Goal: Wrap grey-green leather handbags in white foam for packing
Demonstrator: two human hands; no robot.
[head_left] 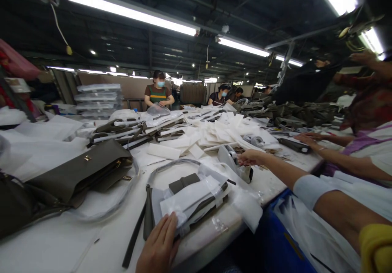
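Note:
A dark olive handbag point(211, 203), partly covered in white sheets and clear plastic, lies on the table in front of me. My left hand point(161, 240) rests against its near left corner, fingers stretched out flat on the wrapping. A plastic-sleeved handle point(171, 162) arches behind this bag, and a dark strap point(134, 236) hangs off its left side. My right hand point(252, 157) reaches forward with bent fingers at a pale device, apparently a tape dispenser point(228, 156). Whatever lies between those fingertips is too small to make out.
Another olive handbag point(82, 171) lies at the left. White paper sheets point(220, 130) and wrapped bags point(113, 132) are heaped across the middle. A blue bin point(275, 240) stands below the table's right edge. A co-worker's hands point(306, 138) are at the right; other people sit opposite.

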